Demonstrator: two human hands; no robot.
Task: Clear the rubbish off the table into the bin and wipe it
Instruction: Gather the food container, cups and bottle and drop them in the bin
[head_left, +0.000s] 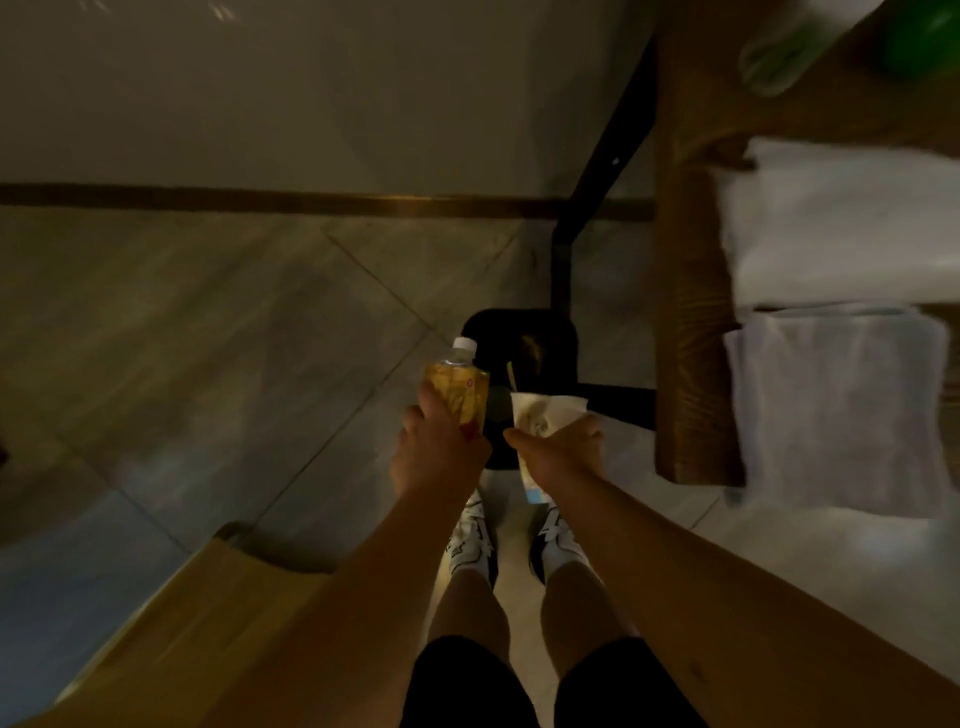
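Head camera view, looking straight down at a person standing on a dim tiled floor with both bare arms stretched forward. The left hand is wrapped around the lower body of a plastic bottle, fingers curled tight on it; the bottle has a white cap, a yellow label and points away from the person. Just to its right, the right hand is closed around a white paper cup, thumb on the near left side, with the cup's open rim facing away. A thin stick or straw pokes up just left of the cup's rim. Both items are held close together, above and at the near edge of a black bin that sits on the floor directly beyond the hands. Something pale shows inside the bin, too dark to identify.

Below the hands are the person's white shoes, bare lower legs and dark shorts. To the right of the bin stands a wooden table with a black metal frame. On its top lie blurred white cloths or papers, and at the far right corner something green. A light wooden surface sits at the near left.
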